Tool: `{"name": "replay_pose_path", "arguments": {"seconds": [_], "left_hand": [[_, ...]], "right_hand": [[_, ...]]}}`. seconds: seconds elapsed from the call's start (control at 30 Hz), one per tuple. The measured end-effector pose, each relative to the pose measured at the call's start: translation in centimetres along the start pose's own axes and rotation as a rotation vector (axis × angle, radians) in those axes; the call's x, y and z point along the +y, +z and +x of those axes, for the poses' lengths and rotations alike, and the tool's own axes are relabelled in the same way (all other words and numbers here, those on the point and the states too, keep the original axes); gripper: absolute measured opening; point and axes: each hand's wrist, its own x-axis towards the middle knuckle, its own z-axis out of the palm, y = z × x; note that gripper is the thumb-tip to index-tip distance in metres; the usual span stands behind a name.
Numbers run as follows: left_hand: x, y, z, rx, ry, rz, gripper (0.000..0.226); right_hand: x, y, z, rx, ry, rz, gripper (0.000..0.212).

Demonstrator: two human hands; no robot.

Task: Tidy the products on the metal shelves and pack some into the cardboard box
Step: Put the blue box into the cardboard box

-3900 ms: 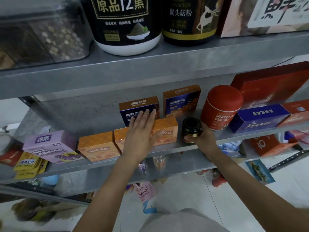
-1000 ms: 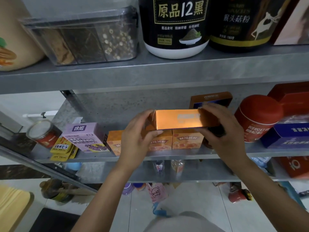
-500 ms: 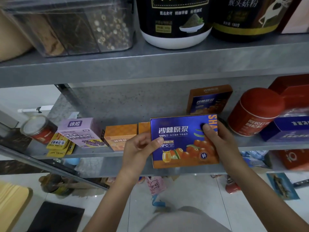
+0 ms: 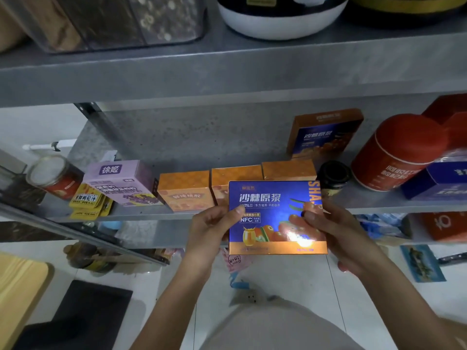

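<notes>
The blue carton (image 4: 275, 215) is glossy printed card with a metallic sheen (a bright glare sits near its lower right corner). The shelf (image 4: 227, 72) is dull grey metal, mottled and matt. The orange boxes (image 4: 184, 190) are card with a softer, patterned finish, and the purple box (image 4: 121, 183) is smooth card. The red canister (image 4: 396, 152) has a smooth satin skin. The clear tub (image 4: 113, 21) is transparent plastic. The small can (image 4: 54, 178) has a pale metal lid. The white floor tiles (image 4: 290, 279) are shiny.
</notes>
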Motion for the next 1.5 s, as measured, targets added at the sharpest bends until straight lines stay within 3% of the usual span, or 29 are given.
{"name": "replay_pose_path", "arguments": {"seconds": [0.07,0.17,0.27,0.5,0.77,0.83,0.97,1.27,1.37,1.5], "left_hand": [[-0.3,0.1,0.0,-0.006,-0.043,-0.005,0.007],[-0.8,0.1,0.1,-0.032,-0.077,0.016,0.015],[-1.5,0.0,0.0,-0.048,-0.126,0.028,0.024],[-2.5,0.4,-0.2,-0.034,-0.123,0.099,0.017],[-2.2,0.4,0.5,-0.045,-0.116,0.188,0.025],[-2.2,0.4,0.7,-0.074,-0.104,0.247,0.025],[-2.7,1.0,1.1,-0.106,0.002,0.389,0.032],[-4.3,4.4,-0.5,-0.261,0.194,0.478,0.057],[-3.2,4.9,-0.8,-0.426,0.072,0.349,0.053],[-2.3,4.4,-1.4,-0.595,-0.221,0.04,0.059]], "right_hand": [[0.7,0.1,0.1,0.046,0.0,0.009,0.079],[1.2,0.1,0.1,0.101,-0.007,0.004,0.088],[1.6,0.0,-0.1,0.112,0.021,0.012,0.089],[1.6,0.0,-0.8,0.131,0.075,-0.012,0.096],[1.7,0.2,-1.3,0.172,0.071,0.03,0.094],[1.5,0.4,-1.5,0.198,0.061,0.017,0.088],[0.6,0.9,-2.1,0.305,0.013,-0.052,0.052],[0.8,2.8,-3.2,0.504,-0.137,-0.567,0.047],[0.4,3.2,-3.7,0.487,-0.164,-0.543,0.05],[-0.3,3.6,-4.2,0.293,-0.151,-0.359,0.033]]}}
